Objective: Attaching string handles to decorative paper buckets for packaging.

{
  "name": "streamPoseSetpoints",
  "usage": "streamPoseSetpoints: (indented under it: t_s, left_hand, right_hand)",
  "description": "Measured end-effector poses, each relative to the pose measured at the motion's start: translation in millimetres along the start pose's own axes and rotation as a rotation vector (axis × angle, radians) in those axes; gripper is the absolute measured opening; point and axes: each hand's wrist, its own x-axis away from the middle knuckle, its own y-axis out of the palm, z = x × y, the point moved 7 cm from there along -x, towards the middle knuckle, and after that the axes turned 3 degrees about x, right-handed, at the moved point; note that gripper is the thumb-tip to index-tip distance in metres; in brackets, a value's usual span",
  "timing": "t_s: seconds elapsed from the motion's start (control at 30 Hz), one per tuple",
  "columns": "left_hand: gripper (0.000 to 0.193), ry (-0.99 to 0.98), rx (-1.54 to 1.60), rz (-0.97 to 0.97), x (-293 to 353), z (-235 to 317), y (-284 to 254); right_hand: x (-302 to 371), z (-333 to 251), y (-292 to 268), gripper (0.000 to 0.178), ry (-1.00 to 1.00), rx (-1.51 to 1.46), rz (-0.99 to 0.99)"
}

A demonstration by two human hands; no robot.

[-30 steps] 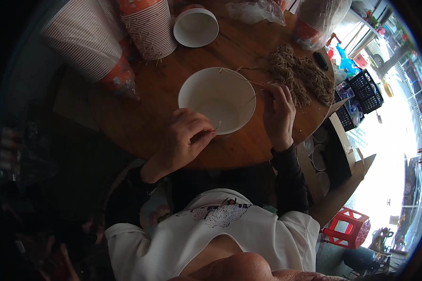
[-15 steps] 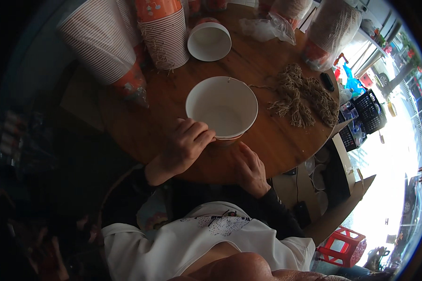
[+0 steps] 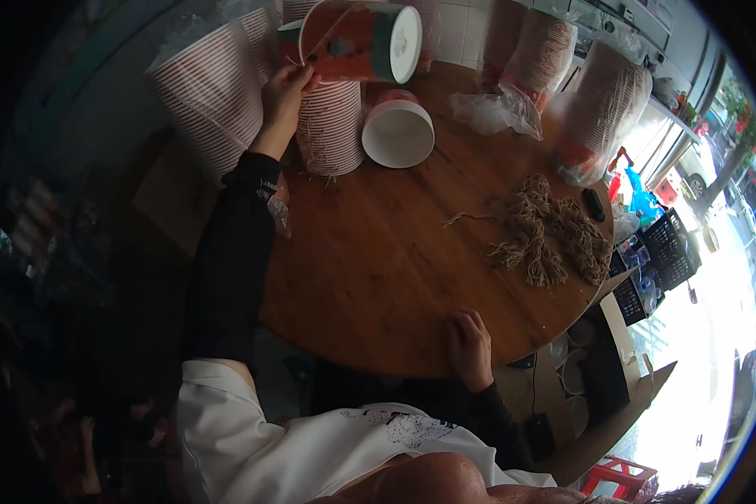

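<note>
My left hand (image 3: 287,94) is stretched out to the far left, its fingers closed on the rim of an orange paper bucket (image 3: 344,46). The bucket is tilted on its side above a stack of nested paper buckets (image 3: 332,134), with its white base facing right. Thin twine runs around the bucket's rim. At the near edge of the table, my right hand (image 3: 469,346) rests with loosely bent fingers and holds nothing visible. A white-lined bucket (image 3: 398,134) lies on its side right of the stack.
A bundle of brown twine (image 3: 542,231) lies on the right of the round wooden table (image 3: 378,277), beside a small black object (image 3: 593,204). Plastic-wrapped bucket stacks (image 3: 210,92) stand at the far left, and others (image 3: 605,105) at the far right. A crumpled plastic bag (image 3: 500,113) lies near them.
The bucket that stood before me has been lifted by my left hand to the far left and tipped over above the stack. My right hand has come away from it toward the table edge.
</note>
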Motion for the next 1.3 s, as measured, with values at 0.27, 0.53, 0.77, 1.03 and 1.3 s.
streamPoseSetpoints:
  t_s: [0.27,0.53,0.77,1.03,1.3]
  left_hand:
    - [0.033,-0.129,0.404,0.159,-83.0,-33.7,-16.0]
    - [0.017,-0.390,0.090,0.311,-60.3,-52.3,-36.3]
    - [0.056,0.845,-0.919,0.264,-48.6,78.4,29.6]
    - [0.058,0.831,-1.163,0.124,-133.4,92.9,22.5]
    - [0.057,0.554,-1.400,0.061,-129.8,60.9,15.4]
  right_hand:
    - [-1.5,6.4,0.5,0.012,0.043,-0.026,0.003]
    - [-4.7,6.2,-2.2,0.010,0.062,-0.077,-0.001]
    - [-4.6,7.3,-4.3,0.009,0.090,-0.091,-0.004]
    - [-3.2,14.6,2.1,0.009,0.094,-0.122,-0.003]
    - [-5.5,11.9,0.6,0.009,0.112,-0.126,-0.024]
